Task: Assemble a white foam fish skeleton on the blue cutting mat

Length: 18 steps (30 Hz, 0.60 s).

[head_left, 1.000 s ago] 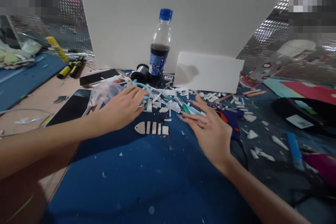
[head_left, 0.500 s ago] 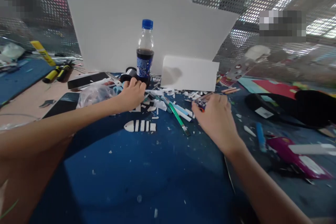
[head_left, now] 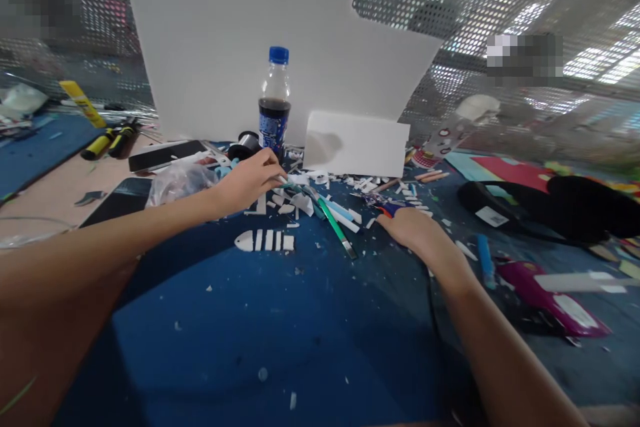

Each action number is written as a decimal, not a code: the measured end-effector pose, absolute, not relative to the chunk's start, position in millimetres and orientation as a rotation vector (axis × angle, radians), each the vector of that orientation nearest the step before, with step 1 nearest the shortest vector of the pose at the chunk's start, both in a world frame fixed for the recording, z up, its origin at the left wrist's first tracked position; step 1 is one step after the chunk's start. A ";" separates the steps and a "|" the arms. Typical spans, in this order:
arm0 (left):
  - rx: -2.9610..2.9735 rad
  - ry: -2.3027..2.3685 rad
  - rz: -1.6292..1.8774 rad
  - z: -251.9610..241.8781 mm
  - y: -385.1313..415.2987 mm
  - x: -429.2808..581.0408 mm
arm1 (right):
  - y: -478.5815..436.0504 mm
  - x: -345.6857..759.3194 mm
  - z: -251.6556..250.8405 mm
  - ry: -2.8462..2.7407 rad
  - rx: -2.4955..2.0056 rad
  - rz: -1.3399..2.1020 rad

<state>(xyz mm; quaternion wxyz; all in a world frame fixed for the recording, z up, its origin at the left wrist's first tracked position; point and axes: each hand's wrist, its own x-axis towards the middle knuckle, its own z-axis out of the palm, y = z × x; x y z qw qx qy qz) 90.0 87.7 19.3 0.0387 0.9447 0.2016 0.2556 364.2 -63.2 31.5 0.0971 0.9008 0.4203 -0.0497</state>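
Note:
My left hand (head_left: 253, 180) is over the pile of white scraps, its fingers pinched on a thin white strip (head_left: 283, 179) that is mostly hidden. Over on the right, my right hand (head_left: 416, 230) is closed around the orange and blue handles of a pair of scissors (head_left: 389, 208), whose blades point left among the scraps; most of its fingers are hidden. A green-handled brush (head_left: 334, 220) lies between the hands. Nearer to me, cut white pieces (head_left: 270, 240) lie in a row, a rounded one with a small hole at the left end.
Behind my left hand stands a cola bottle (head_left: 274, 107) beside a spool (head_left: 245, 145). A small white board (head_left: 356, 145) leans at the back. At right are a black headband (head_left: 493, 203) and a magenta packet (head_left: 550, 297); phones (head_left: 167, 155) and a plastic bag (head_left: 183, 181) are at left.
My right hand has lowered and turned, and more of the scissors shows beside it. My left hand has shifted slightly right, and its fingers now pinch a white strip.

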 end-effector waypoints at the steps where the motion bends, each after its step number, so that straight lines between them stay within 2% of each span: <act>1: 2.867 0.592 0.838 21.2 84.5 85.1 | -63.7 364.5 32.8 1.263 2.673 -0.140; 7: 2.675 0.524 1.075 22.7 55.9 46.3 | -66.3 349.9 46.8 1.439 2.759 -0.054; 12: 2.230 0.703 1.154 18.6 35.7 29.1 | -68.5 324.4 59.8 1.540 2.910 -0.056; 16: 2.054 0.759 1.097 15.1 26.8 22.2 | -75.3 302.5 60.4 1.731 3.184 -0.239; 18: 1.917 0.730 1.076 11.3 22.5 18.7 | -80.6 288.9 58.6 1.899 3.317 -0.504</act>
